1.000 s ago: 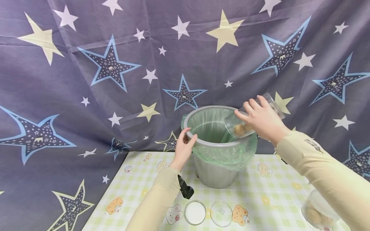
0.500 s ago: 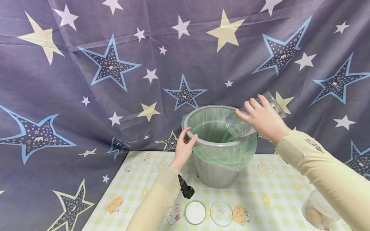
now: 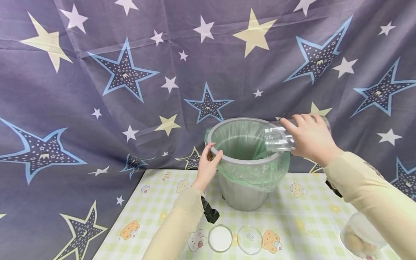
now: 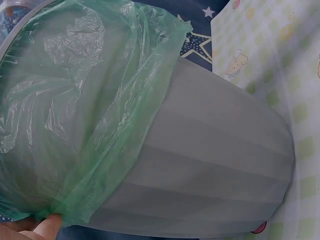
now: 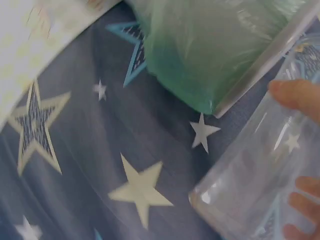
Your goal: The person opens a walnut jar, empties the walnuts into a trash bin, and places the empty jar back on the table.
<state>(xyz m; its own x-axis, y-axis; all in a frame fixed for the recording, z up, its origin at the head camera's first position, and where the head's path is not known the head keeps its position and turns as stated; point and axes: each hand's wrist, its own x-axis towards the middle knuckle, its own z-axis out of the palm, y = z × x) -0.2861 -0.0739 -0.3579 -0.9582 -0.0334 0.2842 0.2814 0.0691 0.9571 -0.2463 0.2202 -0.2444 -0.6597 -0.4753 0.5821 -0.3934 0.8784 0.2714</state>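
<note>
A grey trash can [image 3: 243,196] stands upright on the table, lined with a green plastic bag [image 3: 253,177] folded over its rim. My left hand [image 3: 208,164] grips the can's left rim, thumb outside over the bag; its fingers [image 4: 47,227] pinch the green plastic in the left wrist view. Over the right side of the rim, my right hand [image 3: 310,139] holds a clear plastic jar [image 3: 276,139] on its side, its mouth toward the can's opening. The jar's walls [image 5: 245,175] look see-through, with no contents showing. Its far end is partly hidden by my fingers.
Two round clear lids [image 3: 220,238] lie side by side in front of the can. A second clear jar [image 3: 360,238] with a white lid and round brown pieces stands at the front right, partly behind my right sleeve. A star-patterned curtain [image 3: 130,108] hangs behind the table.
A brown piece near the jar's mouth one second ago no longer shows. My right hand has moved right and turned the jar closer to level. The left hand stays on the rim.
</note>
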